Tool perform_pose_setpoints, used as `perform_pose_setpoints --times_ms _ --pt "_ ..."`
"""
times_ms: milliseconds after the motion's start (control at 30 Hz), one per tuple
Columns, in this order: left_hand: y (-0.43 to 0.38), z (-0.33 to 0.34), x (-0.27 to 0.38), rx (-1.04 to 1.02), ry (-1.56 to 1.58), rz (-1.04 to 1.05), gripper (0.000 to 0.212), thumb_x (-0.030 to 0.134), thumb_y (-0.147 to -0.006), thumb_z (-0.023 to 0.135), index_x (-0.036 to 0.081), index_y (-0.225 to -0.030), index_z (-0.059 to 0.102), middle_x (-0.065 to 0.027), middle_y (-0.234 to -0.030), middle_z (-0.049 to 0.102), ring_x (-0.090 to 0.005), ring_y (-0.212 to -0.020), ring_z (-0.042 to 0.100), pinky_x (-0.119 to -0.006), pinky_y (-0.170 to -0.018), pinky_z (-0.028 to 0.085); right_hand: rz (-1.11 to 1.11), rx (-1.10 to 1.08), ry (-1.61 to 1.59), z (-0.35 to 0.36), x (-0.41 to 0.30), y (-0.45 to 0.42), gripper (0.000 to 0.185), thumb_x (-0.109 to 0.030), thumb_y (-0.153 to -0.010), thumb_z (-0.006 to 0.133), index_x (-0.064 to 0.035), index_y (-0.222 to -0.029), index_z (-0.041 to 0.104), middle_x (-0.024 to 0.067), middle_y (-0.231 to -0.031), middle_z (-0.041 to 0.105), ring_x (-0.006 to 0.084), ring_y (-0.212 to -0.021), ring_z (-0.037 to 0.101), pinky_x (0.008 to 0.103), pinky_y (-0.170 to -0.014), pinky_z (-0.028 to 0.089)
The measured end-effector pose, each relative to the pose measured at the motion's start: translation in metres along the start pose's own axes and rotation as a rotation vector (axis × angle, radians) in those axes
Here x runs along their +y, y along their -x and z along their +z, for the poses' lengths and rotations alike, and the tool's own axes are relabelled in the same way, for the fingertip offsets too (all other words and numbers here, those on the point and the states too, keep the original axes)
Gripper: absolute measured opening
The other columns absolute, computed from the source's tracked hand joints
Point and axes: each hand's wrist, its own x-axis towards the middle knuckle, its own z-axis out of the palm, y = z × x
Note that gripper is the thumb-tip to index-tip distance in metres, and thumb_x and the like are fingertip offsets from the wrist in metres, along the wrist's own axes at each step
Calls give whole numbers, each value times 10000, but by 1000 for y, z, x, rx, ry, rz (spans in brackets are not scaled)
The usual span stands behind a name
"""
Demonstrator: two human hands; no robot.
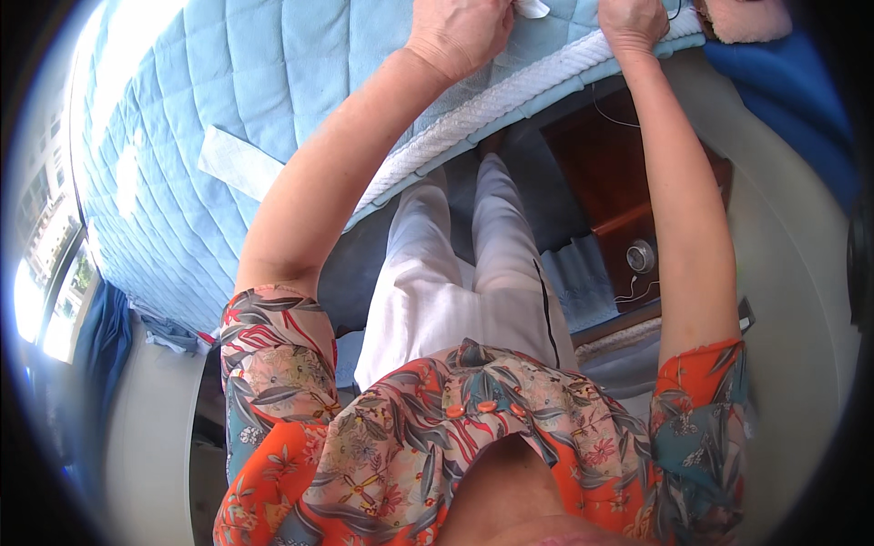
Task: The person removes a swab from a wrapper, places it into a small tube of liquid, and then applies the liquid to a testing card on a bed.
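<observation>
A light blue quilted bed cover (307,82) spreads across the bed before me, and a thick white braided rope-like strip (505,102) runs along its near edge. My left hand (464,31), at the top of the view, is curled over the cover beside a bit of white material (531,8); its fingertips are hidden. Farther right, my right hand (633,24) closes on the bed's edge at the braided strip; a thin dark cord shows by its fingers. A flat white strip of cloth or paper (239,160) lies on the cover, partly behind my left forearm.
Below the bed edge, a dark red wooden nightstand (625,252) holds a small round object (640,256) and a white cable (638,293). Blue curtains (106,348) hang by the window at left. Blue fabric (792,102) and a pinkish plush item (748,19) are at upper right.
</observation>
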Motion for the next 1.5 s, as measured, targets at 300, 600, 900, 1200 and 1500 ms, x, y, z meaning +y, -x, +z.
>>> perform_pose_setpoints --times_ms 300,600,900,1200,1500 --pt "98 -26 -16 -240 56 37 53 98 -658 603 76 -688 564 -84 -789 484 -243 -758 532 -339 -604 480 26 -103 33 -2 8 0 119 -171 -846 463 -86 -912 513 148 -830 550 358 -759 535 432 -632 430" --pt "-37 -19 -38 6 -68 -9 81 139 -761 547 62 -748 569 -122 -757 517 -284 -763 538 -388 -632 446 16 -20 -14 -2 0 1 115 -171 -843 464 -85 -901 513 147 -821 547 356 -756 534 429 -633 427" --pt "141 -54 -28 -308 -40 15 220 37 -638 656 97 -847 626 -78 -864 531 -242 -765 544 -325 -643 461 28 -62 13 -6 1 0 88 -145 -827 483 -86 -886 508 140 -814 548 355 -742 535 428 -628 432" --pt "174 -70 -27 -131 -43 -343 169 157 -701 680 137 -865 641 -68 -891 528 -224 -713 553 -319 -583 457 44 -23 14 0 4 3 121 -139 -824 495 -92 -928 532 130 -857 574 345 -782 551 412 -653 444" --pt "179 -53 -14 67 -144 -520 100 121 -729 690 63 -738 609 -70 -886 529 -151 -599 558 -276 -526 456 59 -87 15 5 19 -3 214 -291 -829 442 -160 -920 585 69 -909 627 315 -794 590 424 -639 468"
